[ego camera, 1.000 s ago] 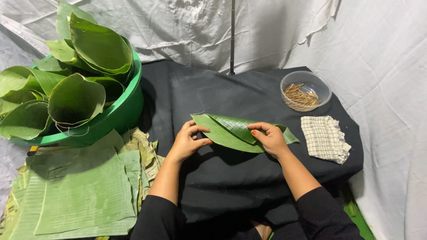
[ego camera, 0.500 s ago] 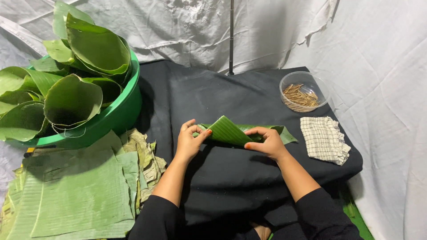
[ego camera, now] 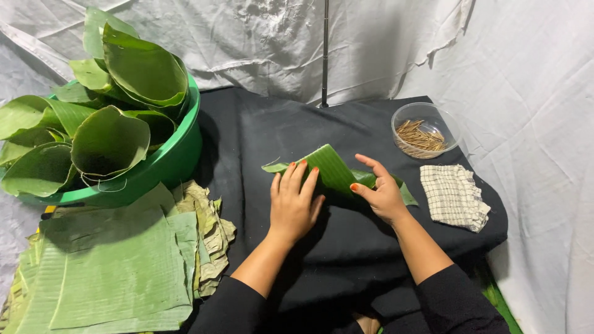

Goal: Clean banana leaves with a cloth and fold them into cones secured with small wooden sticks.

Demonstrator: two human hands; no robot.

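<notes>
Head view, looking down on a table draped in black cloth (ego camera: 260,136).

Item 1: banana leaf strip (ego camera: 331,170), green, lying mid-table and folded up into a raised peak between the two hands.

Item 2: left hand (ego camera: 294,207), palm down, fingers straight and close together, tips pressing the near-left side of the fold.

Item 3: right hand (ego camera: 380,195), fingers spread, thumb and forefinger apparently pinching the leaf's right part; the grip itself is partly hidden.

Item 4: green plastic basin (ego camera: 167,164), far left, filled with leaves rolled into cups.

Item 5: stack of flat leaf sheets (ego camera: 105,272), near left, just beside the basin.

Item 6: clear bowl (ego camera: 427,130) holding thin sticks, far right.

Item 7: checked cloth (ego camera: 453,196), folded, right of the right hand, near the bowl.
</notes>
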